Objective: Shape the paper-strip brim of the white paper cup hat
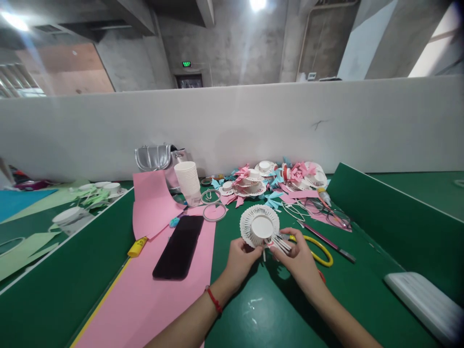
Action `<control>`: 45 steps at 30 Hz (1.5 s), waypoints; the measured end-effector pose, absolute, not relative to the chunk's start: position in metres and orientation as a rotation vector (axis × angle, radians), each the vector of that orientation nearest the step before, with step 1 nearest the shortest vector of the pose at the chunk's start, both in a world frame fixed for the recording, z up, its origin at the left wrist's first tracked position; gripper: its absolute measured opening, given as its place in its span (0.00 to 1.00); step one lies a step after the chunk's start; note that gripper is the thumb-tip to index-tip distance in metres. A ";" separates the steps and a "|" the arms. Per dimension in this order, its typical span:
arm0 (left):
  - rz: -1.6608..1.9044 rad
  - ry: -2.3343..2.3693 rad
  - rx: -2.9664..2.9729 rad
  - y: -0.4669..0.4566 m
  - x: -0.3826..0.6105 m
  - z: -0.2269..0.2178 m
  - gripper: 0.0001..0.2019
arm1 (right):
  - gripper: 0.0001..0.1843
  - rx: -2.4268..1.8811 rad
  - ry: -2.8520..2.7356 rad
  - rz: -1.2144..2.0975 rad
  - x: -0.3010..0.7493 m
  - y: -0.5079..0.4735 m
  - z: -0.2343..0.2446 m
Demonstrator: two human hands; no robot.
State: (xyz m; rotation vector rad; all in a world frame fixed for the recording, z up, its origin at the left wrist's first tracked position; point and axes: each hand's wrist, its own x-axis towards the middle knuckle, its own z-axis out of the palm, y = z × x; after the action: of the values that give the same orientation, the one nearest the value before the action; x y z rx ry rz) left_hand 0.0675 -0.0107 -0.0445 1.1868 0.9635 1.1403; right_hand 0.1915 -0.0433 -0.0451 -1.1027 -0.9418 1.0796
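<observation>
A white paper cup (260, 228), cut into many thin strips that fan out around its base, is held just above the green table (261, 309). My left hand (241, 258) pinches its near left edge; a red cord circles that wrist. My right hand (299, 261) pinches a bundle of the strips at the cup's near right side. Both hands are closed on the cup. Yellow-handled scissors (319, 249) lie right behind my right hand.
A black phone (180, 246) lies on pink paper (159, 290) to the left. Behind stand a stack of paper cups (187, 181), a silver bag (154, 157), finished cup flowers (253, 183), a pen (326, 239), a yellow glue stick (137, 247). A white object (424, 302) lies right.
</observation>
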 end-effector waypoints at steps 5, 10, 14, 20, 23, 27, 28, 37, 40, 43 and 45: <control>1.138 0.965 1.166 -0.011 0.068 -0.043 0.06 | 0.11 -1.180 -1.064 0.967 0.193 -0.045 -0.042; 1.068 0.921 1.135 -0.012 0.066 -0.039 0.07 | 0.07 -1.223 -1.177 0.925 0.192 -0.046 -0.043; 1.007 0.855 1.142 -0.011 0.063 -0.042 0.07 | 0.06 -1.219 -1.191 0.917 0.190 -0.046 -0.046; 0.982 0.781 1.127 -0.010 0.062 -0.045 0.10 | 0.05 -1.217 -1.180 0.932 0.191 -0.045 -0.049; 0.984 0.788 1.131 -0.010 0.063 -0.044 0.13 | 0.06 -1.220 -1.193 0.952 0.190 -0.045 -0.051; 1.032 0.816 1.124 -0.012 0.065 -0.041 0.12 | 0.05 -1.236 -1.253 0.922 0.189 -0.046 -0.052; 1.044 0.832 1.117 -0.012 0.065 -0.041 0.11 | 0.05 -1.250 -1.297 0.873 0.188 -0.047 -0.052; 1.121 0.862 0.939 -0.005 0.065 -0.052 0.10 | 0.11 -1.298 -1.783 0.031 0.194 -0.052 -0.052; 1.118 0.835 0.884 -0.003 0.065 -0.054 0.10 | 0.09 -1.283 -1.829 -0.162 0.197 -0.053 -0.052; 1.130 0.850 0.850 -0.003 0.065 -0.053 0.10 | 0.07 -1.267 -1.858 -0.294 0.198 -0.053 -0.052; 1.133 0.851 0.857 -0.004 0.065 -0.053 0.10 | 0.07 -1.273 -1.859 -0.336 0.198 -0.054 -0.051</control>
State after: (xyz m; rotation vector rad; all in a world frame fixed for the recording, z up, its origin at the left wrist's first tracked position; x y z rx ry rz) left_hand 0.0653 -0.0040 -0.0529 0.8571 0.8515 1.1326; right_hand 0.1977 -0.0537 -0.0508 -1.2728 -1.8586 -0.3359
